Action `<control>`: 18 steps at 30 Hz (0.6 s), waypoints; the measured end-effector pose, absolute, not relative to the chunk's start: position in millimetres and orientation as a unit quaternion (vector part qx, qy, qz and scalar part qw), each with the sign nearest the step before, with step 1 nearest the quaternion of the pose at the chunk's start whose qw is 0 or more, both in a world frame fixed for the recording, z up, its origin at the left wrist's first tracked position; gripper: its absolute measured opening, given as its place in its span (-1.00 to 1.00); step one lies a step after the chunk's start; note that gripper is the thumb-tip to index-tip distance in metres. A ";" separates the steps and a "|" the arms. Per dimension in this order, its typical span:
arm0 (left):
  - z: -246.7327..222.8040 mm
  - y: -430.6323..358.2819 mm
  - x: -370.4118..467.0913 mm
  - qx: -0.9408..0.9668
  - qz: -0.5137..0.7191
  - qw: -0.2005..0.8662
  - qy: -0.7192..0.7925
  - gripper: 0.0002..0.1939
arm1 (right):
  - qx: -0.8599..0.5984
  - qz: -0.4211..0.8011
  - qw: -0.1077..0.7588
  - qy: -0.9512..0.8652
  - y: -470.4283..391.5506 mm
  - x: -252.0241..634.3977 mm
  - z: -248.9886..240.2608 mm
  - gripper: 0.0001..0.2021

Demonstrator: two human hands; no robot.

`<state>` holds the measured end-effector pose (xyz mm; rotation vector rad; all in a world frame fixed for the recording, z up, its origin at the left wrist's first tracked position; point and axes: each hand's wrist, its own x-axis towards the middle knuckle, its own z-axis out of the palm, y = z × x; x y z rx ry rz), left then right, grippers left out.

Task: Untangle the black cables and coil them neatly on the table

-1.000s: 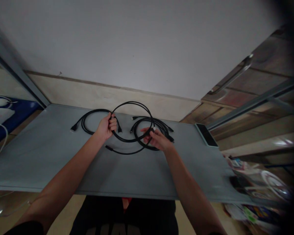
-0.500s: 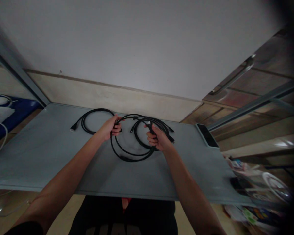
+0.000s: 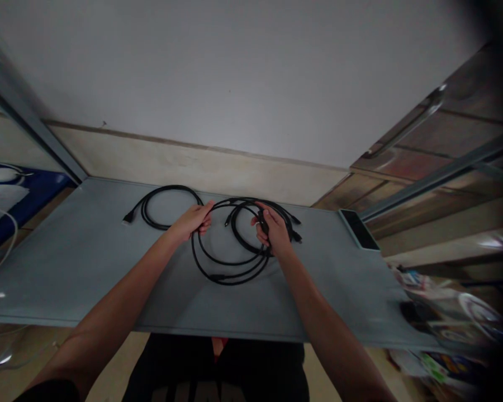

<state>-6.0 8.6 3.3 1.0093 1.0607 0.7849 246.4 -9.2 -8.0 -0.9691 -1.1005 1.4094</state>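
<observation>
Black cables lie in loops on the grey table [image 3: 243,312]. My left hand [image 3: 196,219] is closed around a black cable [image 3: 228,262] at the left side of the middle loops. On the right, my right hand [image 3: 271,226] grips the same bundle near a black connector, its fingers wrapped around it. Left of my left hand rests a coiled black cable [image 3: 167,187] with a plug [image 3: 128,218] at its end. Further loops and plug ends [image 3: 296,237] lie beside and behind my right hand.
A phone [image 3: 359,229] lies near the table's back right corner. Metal posts stand at both sides, with a wall behind. Blurred bags and items [image 3: 452,312] are at the right edge. A blue surface with white objects [image 3: 2,175] is at far left.
My left hand has shifted slightly to the right. My right hand has turned a little, and the connector in it now points more upright. The lower cable loop hangs slightly nearer the front edge.
</observation>
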 end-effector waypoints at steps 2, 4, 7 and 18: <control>3.1 7.6 -5.7 0.470 0.347 0.652 0.482 -0.43 | -0.415 0.576 0.536 -0.457 -10.1 243.9 -8.9 -0.55; 4.2 5.6 -3.9 0.495 0.365 0.617 0.490 -0.50 | -0.431 0.561 0.532 -0.465 -10.3 242.4 -10.4 -0.60; 6.2 2.7 -0.9 0.523 0.398 0.580 0.481 -0.69 | -0.460 0.549 0.505 -0.481 -9.2 243.4 -13.0 -0.60; 14.4 -1.1 0.1 0.591 0.476 0.487 0.433 -0.48 | -0.501 0.485 0.470 -0.542 -8.2 245.8 -10.3 -0.45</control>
